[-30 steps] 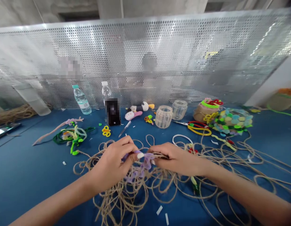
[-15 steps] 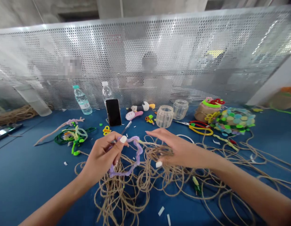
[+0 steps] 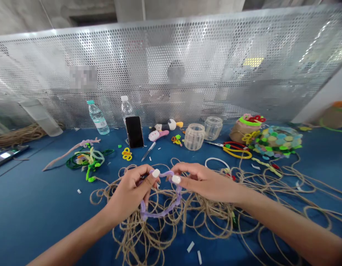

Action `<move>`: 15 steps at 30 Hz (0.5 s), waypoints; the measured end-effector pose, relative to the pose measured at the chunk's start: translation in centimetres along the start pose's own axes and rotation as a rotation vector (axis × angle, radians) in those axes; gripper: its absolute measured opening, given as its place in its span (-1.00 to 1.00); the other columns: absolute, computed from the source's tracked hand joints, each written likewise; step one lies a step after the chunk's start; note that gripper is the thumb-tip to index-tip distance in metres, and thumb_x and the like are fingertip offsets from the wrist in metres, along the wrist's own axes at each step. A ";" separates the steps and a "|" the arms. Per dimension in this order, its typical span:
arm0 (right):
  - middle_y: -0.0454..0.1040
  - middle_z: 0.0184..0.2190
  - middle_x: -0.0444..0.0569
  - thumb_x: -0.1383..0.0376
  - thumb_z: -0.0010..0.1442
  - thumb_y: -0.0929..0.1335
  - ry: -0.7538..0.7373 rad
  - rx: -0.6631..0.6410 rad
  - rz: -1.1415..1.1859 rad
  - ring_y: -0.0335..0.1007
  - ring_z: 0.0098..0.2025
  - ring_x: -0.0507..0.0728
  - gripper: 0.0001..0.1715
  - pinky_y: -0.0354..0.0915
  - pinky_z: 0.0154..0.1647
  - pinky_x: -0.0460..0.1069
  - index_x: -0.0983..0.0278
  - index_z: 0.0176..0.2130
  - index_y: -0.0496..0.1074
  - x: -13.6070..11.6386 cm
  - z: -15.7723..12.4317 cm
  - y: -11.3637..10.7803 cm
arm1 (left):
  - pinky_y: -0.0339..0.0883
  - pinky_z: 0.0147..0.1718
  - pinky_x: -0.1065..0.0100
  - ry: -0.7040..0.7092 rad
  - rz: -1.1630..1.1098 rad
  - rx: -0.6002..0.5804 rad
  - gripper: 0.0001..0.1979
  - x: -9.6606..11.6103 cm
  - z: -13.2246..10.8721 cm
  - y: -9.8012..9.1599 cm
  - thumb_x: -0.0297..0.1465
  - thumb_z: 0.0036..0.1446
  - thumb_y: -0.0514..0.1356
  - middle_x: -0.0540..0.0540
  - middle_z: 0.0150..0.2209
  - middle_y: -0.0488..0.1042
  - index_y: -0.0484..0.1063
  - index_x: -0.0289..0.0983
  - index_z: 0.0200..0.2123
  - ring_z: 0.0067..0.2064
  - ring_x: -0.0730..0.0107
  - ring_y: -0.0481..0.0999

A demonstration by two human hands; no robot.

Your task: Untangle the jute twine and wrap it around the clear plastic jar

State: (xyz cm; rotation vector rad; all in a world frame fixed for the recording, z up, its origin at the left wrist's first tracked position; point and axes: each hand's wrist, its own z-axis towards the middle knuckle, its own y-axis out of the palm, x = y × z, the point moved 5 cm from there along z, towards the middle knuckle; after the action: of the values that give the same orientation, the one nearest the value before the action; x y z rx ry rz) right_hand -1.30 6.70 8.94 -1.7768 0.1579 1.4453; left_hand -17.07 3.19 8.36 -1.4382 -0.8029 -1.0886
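Note:
My left hand (image 3: 130, 194) and my right hand (image 3: 204, 183) meet above the blue tabletop, and each pinches one end of a lilac pipe cleaner (image 3: 161, 213). The pipe cleaner bends into a wavy loop that hangs below my fingers. Under both hands lies a loose tangle of jute twine (image 3: 171, 236), spreading far to the right. Where the pipe cleaner's ends go between my fingertips is hidden.
Standing or lying beyond the twine are a phone (image 3: 134, 131), a craft knife (image 3: 148, 151), glass jars (image 3: 194, 136), yellow-handled scissors (image 3: 231, 149), green pipe-cleaner shapes (image 3: 87, 160) and a pile of coloured felt pieces (image 3: 278, 142). Perforated metal panel (image 3: 171, 74) stands behind the table.
My hands have come back together, and my right hand now holds the pipe cleaner instead of resting on the twine. The loop has moved right and hangs lower.

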 end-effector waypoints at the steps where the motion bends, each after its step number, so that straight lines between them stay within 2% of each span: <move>1: 0.25 -0.45 -0.19 0.12 0.18 0.27 0.021 -0.009 0.003 0.04 -0.52 -0.10 -0.72 0.02 -0.53 -0.16 0.28 -0.23 0.35 0.0 -0.1 0.0 | 0.09 -0.71 0.58 -0.002 0.004 0.006 -0.67 -0.1 -0.1 0.1 -0.16 0.16 0.04 0.14 -0.74 0.17 0.26 -0.30 -0.48 -0.73 0.63 0.16; 4: 0.17 -0.55 -0.22 0.18 0.09 0.34 0.063 -0.022 0.026 -0.03 -0.54 -0.10 -0.78 -0.03 -0.55 -0.16 0.31 -0.37 0.34 0.1 -0.4 0.1 | 0.03 -0.72 0.58 0.029 0.054 0.052 -0.66 0.1 -0.2 0.1 -0.16 0.16 0.04 0.13 -0.70 0.14 0.27 -0.30 -0.49 -0.71 0.65 0.11; 6: 0.16 -0.56 -0.21 0.22 0.10 0.32 0.089 0.029 0.061 -0.02 -0.53 -0.09 -0.80 -0.02 -0.54 -0.15 0.32 -0.44 0.33 0.3 -0.4 -0.1 | 0.00 -0.72 0.57 0.054 0.099 0.067 -0.65 0.3 -0.1 0.1 -0.15 0.17 0.03 0.11 -0.68 0.14 0.29 -0.30 -0.49 -0.68 0.64 0.08; 8: 0.17 -0.56 -0.20 0.23 0.10 0.30 0.096 0.104 0.110 0.00 -0.52 -0.08 -0.80 0.00 -0.52 -0.14 0.32 -0.45 0.33 0.5 -0.3 -0.2 | 0.05 -0.69 0.55 0.072 0.147 0.070 -0.65 0.5 0.0 0.0 -0.15 0.18 0.02 0.07 -0.62 0.22 0.33 -0.30 -0.46 -0.64 0.61 0.14; 9: 0.17 -0.56 -0.20 0.24 0.10 0.30 0.090 0.138 0.138 0.01 -0.52 -0.08 -0.81 0.01 -0.51 -0.14 0.32 -0.45 0.32 0.5 -0.2 -0.3 | 0.15 -0.63 0.53 0.097 0.178 0.093 -0.65 0.6 -0.1 -0.1 -0.15 0.20 0.00 0.02 -0.55 0.29 0.36 -0.30 -0.43 -0.58 0.58 0.23; 11: 0.16 -0.55 -0.21 0.26 0.09 0.31 0.048 0.188 0.196 0.02 -0.51 -0.07 -0.84 0.02 -0.50 -0.14 0.30 -0.45 0.28 0.4 0.0 -0.2 | 0.35 -0.34 0.40 0.235 0.270 0.164 -0.61 1.3 -0.6 -0.5 -0.12 0.23 -0.07 -0.11 -0.28 0.40 0.40 -0.28 -0.26 -0.30 0.42 0.41; 12: 0.16 -0.54 -0.21 0.28 0.09 0.31 0.022 0.212 0.224 0.03 -0.50 -0.07 -0.86 0.03 -0.49 -0.14 0.29 -0.44 0.27 0.3 0.1 -0.2 | 0.33 -0.14 0.30 0.332 0.327 0.184 -0.52 1.8 -1.1 -0.6 -0.07 0.23 -0.13 -0.18 -0.10 0.36 0.37 -0.27 -0.11 -0.10 0.30 0.39; 13: 0.17 -0.54 -0.21 0.28 0.10 0.30 0.002 0.237 0.251 0.03 -0.50 -0.07 -0.88 0.03 -0.49 -0.14 0.28 -0.42 0.26 0.2 0.1 -0.2 | 0.24 0.02 0.21 0.428 0.389 0.180 -0.41 2.1 -1.6 -0.5 0.00 0.21 -0.21 -0.23 0.05 0.25 0.26 -0.27 0.05 0.08 0.20 0.27; 15: 0.17 -0.55 -0.22 0.27 0.11 0.30 -0.027 0.291 0.295 0.03 -0.52 -0.07 -0.88 0.02 -0.50 -0.14 0.27 -0.39 0.28 0.0 0.1 -0.1 | 0.06 0.15 0.09 0.579 0.529 0.158 -0.20 2.6 -2.9 0.2 0.12 0.10 -0.29 -0.31 0.22 0.00 -0.08 -0.29 0.25 0.25 0.06 0.00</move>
State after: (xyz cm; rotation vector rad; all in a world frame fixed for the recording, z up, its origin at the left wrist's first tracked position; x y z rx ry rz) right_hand -1.28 6.82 9.04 -1.5403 0.6071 1.5593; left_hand -16.56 0.09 10.65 -1.0310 -0.0782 -0.9269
